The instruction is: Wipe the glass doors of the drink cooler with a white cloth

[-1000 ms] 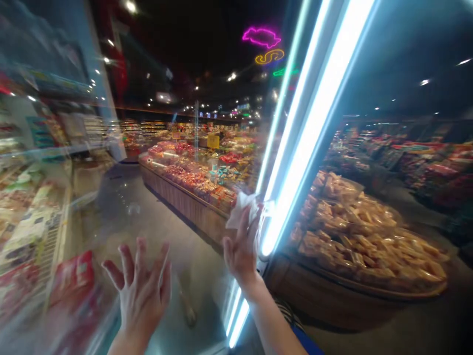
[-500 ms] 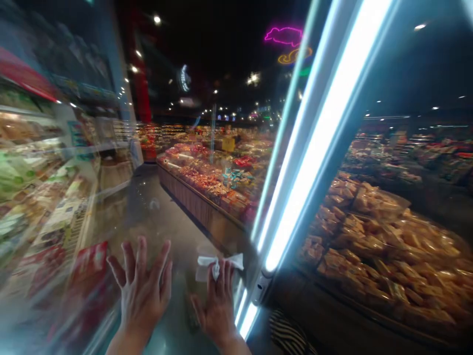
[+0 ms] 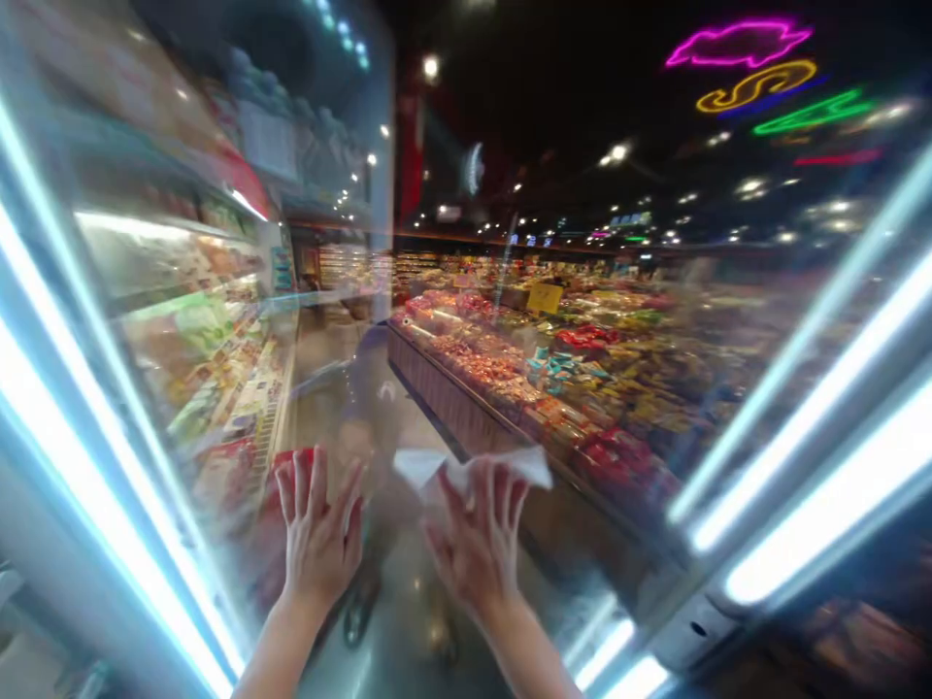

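A glass door (image 3: 408, 369) of a lit display case fills the view and mirrors a shop aisle. My left hand (image 3: 318, 539) lies flat on the glass, fingers spread, holding nothing. My right hand (image 3: 477, 549) presses a white cloth (image 3: 466, 469) against the glass just to the right of it, fingers stretched over the cloth.
Bright light strips run up the door frames at the left (image 3: 80, 427) and at the right (image 3: 815, 456). Shelves of packaged food (image 3: 211, 359) show at the left. Long displays of wrapped goods (image 3: 553, 369) and neon signs (image 3: 743, 68) are reflected in the glass.
My right hand came down from the right-hand light strip, then slid the cloth across the glass. The view swung, so the right-hand strip now sits far right. My left hand stayed flat.
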{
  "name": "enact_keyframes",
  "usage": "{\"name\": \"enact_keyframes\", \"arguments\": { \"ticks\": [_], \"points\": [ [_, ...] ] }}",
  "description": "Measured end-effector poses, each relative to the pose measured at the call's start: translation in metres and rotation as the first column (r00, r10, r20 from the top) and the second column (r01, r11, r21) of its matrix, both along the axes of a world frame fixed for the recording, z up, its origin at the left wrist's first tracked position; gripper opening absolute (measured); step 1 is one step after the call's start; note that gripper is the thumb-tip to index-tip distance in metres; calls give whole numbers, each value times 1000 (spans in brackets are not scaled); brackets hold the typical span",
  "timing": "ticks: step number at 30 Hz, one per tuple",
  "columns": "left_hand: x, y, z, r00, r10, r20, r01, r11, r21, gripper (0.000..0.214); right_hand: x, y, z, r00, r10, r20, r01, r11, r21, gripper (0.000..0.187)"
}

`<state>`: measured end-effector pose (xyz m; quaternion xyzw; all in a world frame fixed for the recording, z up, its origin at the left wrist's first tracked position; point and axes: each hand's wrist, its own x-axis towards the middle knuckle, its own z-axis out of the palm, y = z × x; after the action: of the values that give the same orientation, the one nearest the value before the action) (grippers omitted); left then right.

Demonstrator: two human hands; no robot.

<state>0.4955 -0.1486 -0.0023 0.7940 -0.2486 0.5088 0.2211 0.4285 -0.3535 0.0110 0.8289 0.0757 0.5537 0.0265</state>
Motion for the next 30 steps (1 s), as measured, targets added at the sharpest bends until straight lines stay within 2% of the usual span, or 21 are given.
{"name": "enact_keyframes", "arguments": {
  "ticks": [2, 3, 5, 6, 7, 8, 9, 10, 13, 14, 15, 16, 19, 20, 21, 24, 25, 26, 27, 29, 30],
  "points": [
    [11, 27, -6, 1000, 15, -25, -16, 999, -40, 88, 17, 16, 44, 999, -26, 38, 22, 994, 107, 75],
    [16, 40, -9, 999, 19, -50, -22, 998, -63, 87, 26, 27, 60, 999, -10, 34, 6, 995, 102, 75],
    [25, 65, -19, 994, 21, -104, -32, 994, -109, 84, 41, 56, 75, 995, 100, -20, -101, 992, -72, 73],
    [29, 76, -24, 993, 22, -119, -38, 990, -132, 83, 49, 73, 78, 984, 165, -69, -176, 961, -212, 71],
    [33, 87, -29, 991, 25, -129, -45, 987, -157, 82, 56, 90, 81, 968, 217, -124, -246, 907, -342, 68],
    [36, 96, -33, 990, 28, -136, -53, 982, -181, 81, 64, 108, 88, 954, 250, -165, -298, 849, -436, 64],
    [40, 104, -36, 990, 31, -140, -60, 976, -208, 80, 72, 125, 100, 946, 267, -182, -323, 815, -482, 60],
    [43, 112, -39, 989, 32, -141, -64, 970, -234, 79, 80, 142, 117, 946, 275, -170, -323, 812, -485, 59],
    [49, 127, -39, 989, 10, -148, -57, 948, -313, 77, 106, 192, 171, 955, 292, -59, -293, 886, -359, 62],
    [49, 131, -38, 991, 2, -136, -48, 942, -333, 76, 113, 206, 179, 950, 309, -52, -308, 886, -346, 65],
    [47, 135, -37, 993, -5, -118, -37, 936, -351, 76, 119, 218, 178, 939, 336, -74, -339, 863, -374, 66],
    [45, 138, -36, 996, -7, -94, -28, 930, -367, 76, 124, 228, 171, 921, 367, -132, -386, 811, -440, 65],
    [35, 150, -35, 1000, 8, -8, -11, 916, -402, 76, 129, 241, 136, 850, 372, -374, -527, 563, -637, 55],
    [31, 154, -35, 1000, 14, 6, -10, 911, -411, 76, 129, 243, 131, 841, 356, -407, -541, 524, -658, 54],
    [27, 157, -36, 1000, 19, 14, -12, 907, -420, 75, 129, 245, 132, 849, 344, -401, -528, 541, -655, 54],
    [21, 164, -36, 999, 22, 29, -8, 900, -436, 73, 132, 254, 147, 920, 291, -261, -389, 740, -549, 57],
    [20, 165, -36, 999, 23, 38, -4, 899, -438, 72, 134, 256, 143, 933, 274, -235, -359, 769, -528, 58],
    [19, 167, -36, 998, 27, 49, -3, 901, -434, 72, 134, 255, 129, 934, 265, -241, -356, 762, -541, 60],
    [17, 169, -35, 998, 31, 60, -2, 905, -425, 71, 132, 252, 105, 921, 275, -275, -387, 716, -581, 62],
    [13, 174, -34, 996, 38, 78, -4, 916, -401, 69, 116, 231, 32, 870, 270, -413, -488, 604, -631, 61],
    [9, 176, -33, 996, 38, 80, -3, 920, -393, 69, 101, 214, -9, 831, 283, -478, -545, 587, -599, 56]
  ]
}}
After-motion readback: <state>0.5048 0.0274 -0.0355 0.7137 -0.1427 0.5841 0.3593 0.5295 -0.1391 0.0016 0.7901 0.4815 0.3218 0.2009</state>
